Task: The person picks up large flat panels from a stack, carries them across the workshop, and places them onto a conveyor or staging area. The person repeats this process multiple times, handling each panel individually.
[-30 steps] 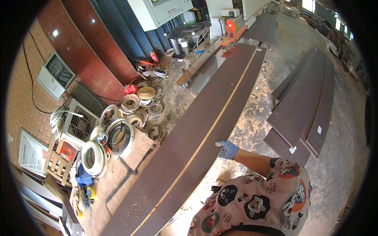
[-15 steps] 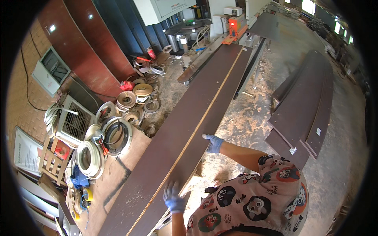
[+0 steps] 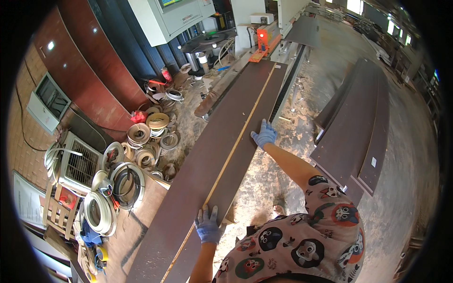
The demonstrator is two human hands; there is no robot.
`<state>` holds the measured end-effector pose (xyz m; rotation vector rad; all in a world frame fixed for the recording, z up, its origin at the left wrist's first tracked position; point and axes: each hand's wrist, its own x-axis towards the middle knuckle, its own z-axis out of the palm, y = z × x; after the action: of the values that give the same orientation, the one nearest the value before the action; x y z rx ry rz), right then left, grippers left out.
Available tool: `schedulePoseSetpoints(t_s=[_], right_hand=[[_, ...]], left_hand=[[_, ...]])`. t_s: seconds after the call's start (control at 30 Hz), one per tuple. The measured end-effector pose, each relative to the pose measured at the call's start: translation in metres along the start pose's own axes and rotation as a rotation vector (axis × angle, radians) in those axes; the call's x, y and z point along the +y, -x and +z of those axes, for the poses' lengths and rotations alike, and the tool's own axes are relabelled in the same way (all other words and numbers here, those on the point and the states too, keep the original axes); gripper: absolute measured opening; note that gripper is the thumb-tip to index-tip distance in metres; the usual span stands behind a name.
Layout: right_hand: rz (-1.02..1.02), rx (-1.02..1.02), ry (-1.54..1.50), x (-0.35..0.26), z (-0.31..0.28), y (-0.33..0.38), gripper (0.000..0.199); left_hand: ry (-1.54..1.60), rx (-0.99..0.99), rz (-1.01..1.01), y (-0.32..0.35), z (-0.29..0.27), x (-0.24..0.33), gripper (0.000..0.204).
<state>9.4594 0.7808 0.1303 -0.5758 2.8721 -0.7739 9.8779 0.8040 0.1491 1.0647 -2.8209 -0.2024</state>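
Note:
A long dark brown board stretches from the lower left up to an orange-fronted machine head. A narrow yellowish strip runs lengthwise along it. My left hand, in a pale blue glove, lies flat on the board near the strip, its fingers spread. Farther up, my right hand, gloved alike, rests on the board's right edge with fingers apart. Neither hand grips anything. Under the board's far end, its contact with the machine is partly hidden.
Rolls of edge banding crowd the floor and a wooden surface on the left. A grey control cabinet hangs at the upper middle. Several more brown boards lie stacked on the right. A red fire extinguisher stands near the cabinet.
My right hand has moved forward along the board's right edge and now lies flat. My left hand has shifted slightly up and settled on the surface. The whole view has swung a little.

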Motion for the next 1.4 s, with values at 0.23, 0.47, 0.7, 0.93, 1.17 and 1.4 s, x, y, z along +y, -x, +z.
schedulePoseSetpoints(t_s=[0.23,0.47,0.7,0.93,1.17,1.4], right_hand=[[0.038,-0.062,0.041,-0.015,0.009,-0.05,0.088],[0.017,-0.074,0.088,-0.016,0.01,-0.076,0.084],[0.002,-0.101,0.14,-0.015,0.005,-0.104,0.085],[-0.039,-0.132,0.107,-0.012,0.003,-0.123,0.084],[-0.064,-0.134,0.127,-0.011,0.0,-0.125,0.083],[-0.055,-0.15,0.088,-0.011,-0.012,-0.122,0.083]], left_hand=[[-0.117,-0.083,-0.004,-0.054,0.006,0.018,0.081],[-0.116,-0.067,0.023,-0.09,0.012,0.015,0.083],[-0.109,-0.072,0.029,-0.122,0.013,0.018,0.085],[-0.129,-0.136,0.024,-0.143,0.011,0.024,0.081],[-0.142,-0.12,0.025,-0.145,0.009,0.026,0.085],[-0.148,-0.142,0.031,-0.148,0.011,0.028,0.084]])
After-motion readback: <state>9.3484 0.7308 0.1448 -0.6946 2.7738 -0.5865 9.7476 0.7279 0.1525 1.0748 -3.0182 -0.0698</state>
